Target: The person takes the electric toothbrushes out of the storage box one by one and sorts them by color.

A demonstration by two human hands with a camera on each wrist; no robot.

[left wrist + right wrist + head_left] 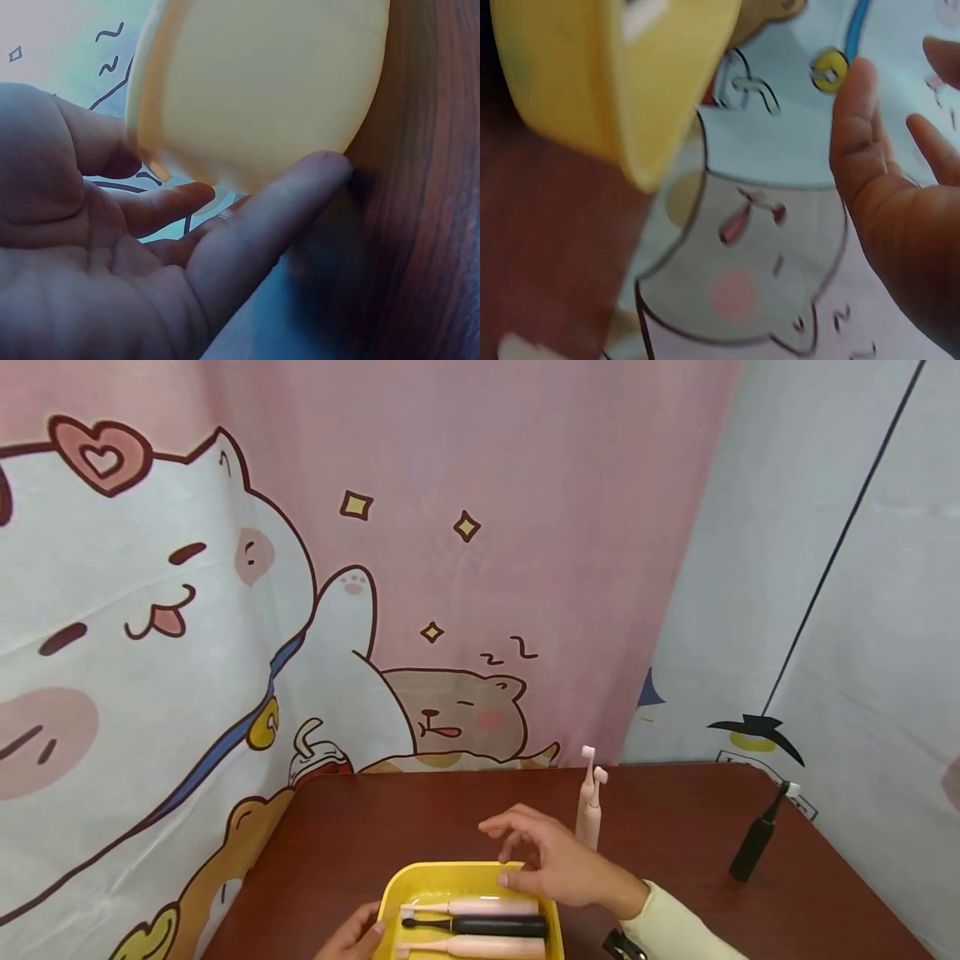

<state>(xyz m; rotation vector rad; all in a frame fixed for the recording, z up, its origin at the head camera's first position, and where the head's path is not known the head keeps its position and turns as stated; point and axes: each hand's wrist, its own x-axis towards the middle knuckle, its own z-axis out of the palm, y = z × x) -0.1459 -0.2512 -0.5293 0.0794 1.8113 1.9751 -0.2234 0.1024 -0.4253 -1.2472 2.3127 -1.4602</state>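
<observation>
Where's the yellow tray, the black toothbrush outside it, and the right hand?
Yellow tray [435, 878], head view: its back wall.
Black toothbrush outside [752, 850], head view: its handle.
Right hand [552, 858], head view: its middle.

the right hand [546, 860] is raised with fingers loosely curved, thumb below them; the left hand [356, 935] sits lower, partly cut off, its fingers apparently fairly straight.

Cartoon-printed hangings [570, 543] surround a wood-grained table [420, 814] in a booth-like space; home or studio, unclear.
</observation>
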